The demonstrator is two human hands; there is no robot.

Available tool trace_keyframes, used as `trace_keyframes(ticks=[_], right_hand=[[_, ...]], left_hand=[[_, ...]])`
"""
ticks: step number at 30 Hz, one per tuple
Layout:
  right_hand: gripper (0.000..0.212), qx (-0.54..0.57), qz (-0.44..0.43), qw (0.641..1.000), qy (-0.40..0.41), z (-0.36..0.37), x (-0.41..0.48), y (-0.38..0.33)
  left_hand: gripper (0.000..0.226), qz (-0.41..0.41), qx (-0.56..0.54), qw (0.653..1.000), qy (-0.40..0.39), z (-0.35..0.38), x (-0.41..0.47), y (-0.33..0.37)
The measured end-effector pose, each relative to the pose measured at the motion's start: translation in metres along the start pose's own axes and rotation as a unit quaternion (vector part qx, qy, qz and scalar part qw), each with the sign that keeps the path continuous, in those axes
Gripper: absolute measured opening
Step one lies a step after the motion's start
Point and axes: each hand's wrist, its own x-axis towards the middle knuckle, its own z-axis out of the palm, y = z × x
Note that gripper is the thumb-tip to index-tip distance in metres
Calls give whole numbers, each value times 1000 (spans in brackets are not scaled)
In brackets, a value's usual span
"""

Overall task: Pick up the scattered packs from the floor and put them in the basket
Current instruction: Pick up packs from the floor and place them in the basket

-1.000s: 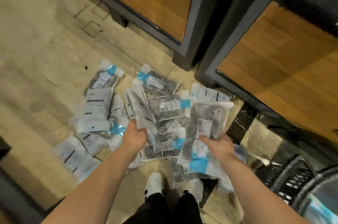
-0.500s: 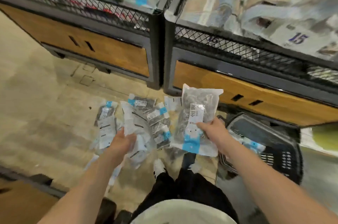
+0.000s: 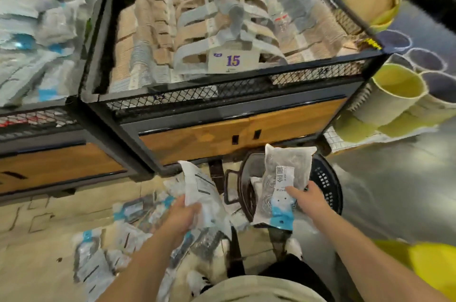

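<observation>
Two packs held: right hand point(image 3: 307, 199) grips one point(image 3: 283, 178) above basket point(image 3: 325, 178); left hand point(image 3: 181, 215) grips another point(image 3: 199, 188).

I log one mesh-sided display bin point(image 3: 222, 94) stocked with hangers point(image 3: 222, 37) and a price card point(image 3: 233, 61) marked 15. Yellow and purple buckets point(image 3: 394, 89) stand just beside it.

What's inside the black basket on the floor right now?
The black basket shows pale packs low inside, near its left wall. The pack held in the right hand covers most of the opening, so the rest is hidden.
</observation>
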Motion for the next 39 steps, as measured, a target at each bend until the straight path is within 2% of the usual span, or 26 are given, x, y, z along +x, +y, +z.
trace_keyframes(ticks=[5, 7, 9, 14, 20, 24, 28, 31, 35, 39], right_hand=[[40, -1, 50, 998, 28, -111, 57, 40], [30, 2, 70, 997, 22, -150, 80, 54], [21, -4, 85, 996, 17, -181, 98, 65], [45, -52, 120, 991, -21, -212, 148, 79], [36, -90, 139, 984, -72, -174, 243, 115], [34, -98, 139, 982, -84, -127, 323, 154], [38, -130, 145, 977, -85, -79, 400, 204], [44, -187, 136, 969, -91, -48, 451, 238], [55, -223, 119, 963, -93, -21, 503, 267], [56, -207, 119, 966, -96, -9, 524, 282]], left_hand=[[38, 5, 41, 999, -17, 112, 41, 1], [44, -8, 41, 999, -17, 154, 63, -10], [31, -35, 46, 998, 5, 203, 38, 14], [17, -104, 31, 994, 12, 280, 44, 25], [15, -134, 49, 990, -2, 329, 131, -5], [29, -156, 56, 985, 40, 359, 217, -49], [32, -188, 56, 980, 34, 380, 304, -107], [37, -180, 59, 982, 30, 389, 360, -143], [28, -203, 54, 978, 3, 392, 410, -178], [34, -237, 113, 965, 9, 394, 439, -200]])
